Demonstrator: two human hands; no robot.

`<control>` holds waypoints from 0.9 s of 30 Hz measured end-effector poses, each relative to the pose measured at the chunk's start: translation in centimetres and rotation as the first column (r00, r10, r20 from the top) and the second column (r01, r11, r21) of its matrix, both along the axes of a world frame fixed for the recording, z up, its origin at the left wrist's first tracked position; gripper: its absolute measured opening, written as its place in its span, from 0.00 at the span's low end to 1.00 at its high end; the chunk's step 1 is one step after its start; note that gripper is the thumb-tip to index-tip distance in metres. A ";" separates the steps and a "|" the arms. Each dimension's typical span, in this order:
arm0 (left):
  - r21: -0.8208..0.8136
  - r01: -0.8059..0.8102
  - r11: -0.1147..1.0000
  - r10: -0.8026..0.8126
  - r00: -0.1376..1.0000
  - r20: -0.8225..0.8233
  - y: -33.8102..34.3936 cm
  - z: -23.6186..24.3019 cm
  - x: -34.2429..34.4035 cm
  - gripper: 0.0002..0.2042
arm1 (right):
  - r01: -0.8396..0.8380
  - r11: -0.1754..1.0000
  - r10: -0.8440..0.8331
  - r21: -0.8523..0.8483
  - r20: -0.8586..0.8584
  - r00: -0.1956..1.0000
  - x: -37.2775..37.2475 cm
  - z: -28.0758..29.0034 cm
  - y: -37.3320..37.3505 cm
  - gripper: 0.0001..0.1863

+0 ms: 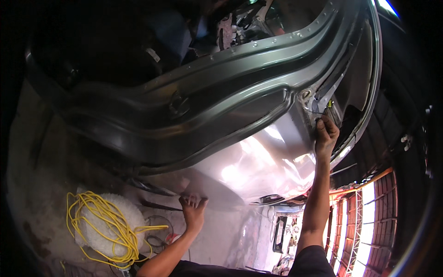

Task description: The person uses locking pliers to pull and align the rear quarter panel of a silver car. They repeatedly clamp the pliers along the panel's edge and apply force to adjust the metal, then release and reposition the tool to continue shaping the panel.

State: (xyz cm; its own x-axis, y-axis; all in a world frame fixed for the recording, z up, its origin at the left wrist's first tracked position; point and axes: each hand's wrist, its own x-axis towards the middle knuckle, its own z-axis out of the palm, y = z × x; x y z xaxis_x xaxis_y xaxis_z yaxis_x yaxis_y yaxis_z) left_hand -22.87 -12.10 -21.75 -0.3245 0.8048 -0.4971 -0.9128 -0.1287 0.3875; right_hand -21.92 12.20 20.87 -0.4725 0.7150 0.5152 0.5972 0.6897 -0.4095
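A grey-green car body (240, 99) fills the upper middle, with a curved, ribbed door-opening frame and a glossy silver outer panel (249, 161). My right hand (326, 134) is raised to a recessed corner of the body at the upper right. Its fingers are pinched together beside a thin dark wire (314, 111) and a small yellow-green piece (330, 104); what lies between the fingertips is too small to name. Lower down, my left hand (194, 212) rests its spread fingertips against the lower part of the silver panel, holding nothing visible.
At lower left, a coiled yellow cord (108, 221) lies over a whitish, rough-looking bundle (124, 207). Dark cable loops (159, 231) are on the concrete floor (214, 235) beside it. Several parts stand far off near a bumper-like black piece (279, 234). Roof trusses show at right.
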 end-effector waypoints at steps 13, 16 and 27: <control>-0.009 0.054 0.999 -0.054 0.998 -0.039 1.9 -1.4 0.2 0.40 | -0.019 0.998 0.017 0.061 0.036 0.999 -0.7 0.3 0.7 0.12; 0.035 0.008 0.999 -0.007 1.000 -0.008 2.0 -1.6 0.4 0.38 | 0.017 0.997 -0.022 0.076 0.060 0.998 0.6 0.7 1.2 0.13; -0.027 0.013 1.000 -0.014 0.999 -0.048 1.5 -0.2 -0.4 0.36 | 0.052 0.993 -0.058 0.110 0.048 0.997 2.4 1.5 2.8 0.12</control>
State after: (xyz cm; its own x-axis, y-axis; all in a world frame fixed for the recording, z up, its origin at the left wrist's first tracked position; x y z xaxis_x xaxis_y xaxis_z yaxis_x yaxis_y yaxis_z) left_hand -23.26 -10.59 -21.91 -0.3380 0.7960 -0.5021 -0.8945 -0.1058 0.4344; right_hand -19.49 15.01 22.42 -0.4615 0.6816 0.5678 0.6536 0.6940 -0.3018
